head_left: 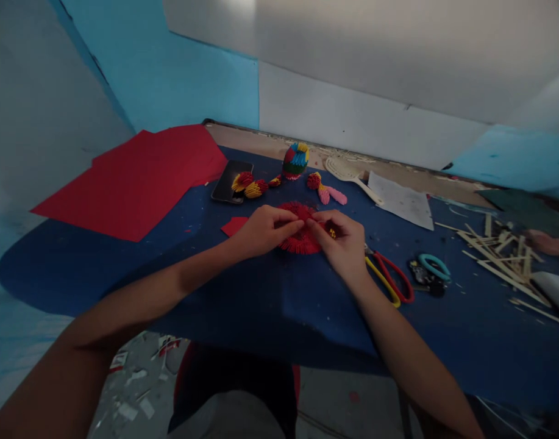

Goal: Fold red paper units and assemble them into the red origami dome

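Note:
A round red disc of folded paper pieces with a fringed edge is at the middle of the blue table. My left hand is closed in a pinch over its left side, thumb and forefinger at the disc's centre. From the right, my right hand pinches at the same spot, its fingertips close to the left ones. Whether a small separate red piece is between the fingertips is too small to tell. A bit of yellow shows by my right fingers. A small red paper lies beside my left hand.
Behind the hands are a multicoloured folded-paper ball, red-and-yellow paper pieces, a phone and a cream slotted spatula. Large red sheets lie left. Scissors, a keyring and thin sticks lie right.

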### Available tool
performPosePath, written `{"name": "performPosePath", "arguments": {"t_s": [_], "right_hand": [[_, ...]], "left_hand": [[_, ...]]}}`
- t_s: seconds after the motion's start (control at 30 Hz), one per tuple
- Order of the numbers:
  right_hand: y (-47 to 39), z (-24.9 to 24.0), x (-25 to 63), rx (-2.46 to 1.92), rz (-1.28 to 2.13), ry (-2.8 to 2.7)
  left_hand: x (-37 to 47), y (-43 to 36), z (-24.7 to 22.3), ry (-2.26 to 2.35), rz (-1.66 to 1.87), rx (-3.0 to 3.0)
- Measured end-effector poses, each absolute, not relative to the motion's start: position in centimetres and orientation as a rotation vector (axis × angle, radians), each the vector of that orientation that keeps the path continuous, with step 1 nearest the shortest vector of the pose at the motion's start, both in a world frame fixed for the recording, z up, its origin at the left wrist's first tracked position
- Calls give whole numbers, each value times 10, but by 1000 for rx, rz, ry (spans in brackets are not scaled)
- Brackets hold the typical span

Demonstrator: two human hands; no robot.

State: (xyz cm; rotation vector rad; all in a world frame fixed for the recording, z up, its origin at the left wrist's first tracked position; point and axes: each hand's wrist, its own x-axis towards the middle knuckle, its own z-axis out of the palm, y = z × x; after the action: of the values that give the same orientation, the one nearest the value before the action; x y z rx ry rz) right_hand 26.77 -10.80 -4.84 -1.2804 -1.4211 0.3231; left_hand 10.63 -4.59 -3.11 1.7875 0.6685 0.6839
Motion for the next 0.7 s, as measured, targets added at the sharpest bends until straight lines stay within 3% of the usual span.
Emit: {"name": "performPosePath", "arguments": {"t_s": [0.33,0.7], "right_hand": [[-105,-49,269,-1180,740,-1223],[-107,-44,271,-1133,841,-1255]], "left_hand": [[108,-50,-33,788,737,1861],[111,-54,-43,751,872,1728]]}}
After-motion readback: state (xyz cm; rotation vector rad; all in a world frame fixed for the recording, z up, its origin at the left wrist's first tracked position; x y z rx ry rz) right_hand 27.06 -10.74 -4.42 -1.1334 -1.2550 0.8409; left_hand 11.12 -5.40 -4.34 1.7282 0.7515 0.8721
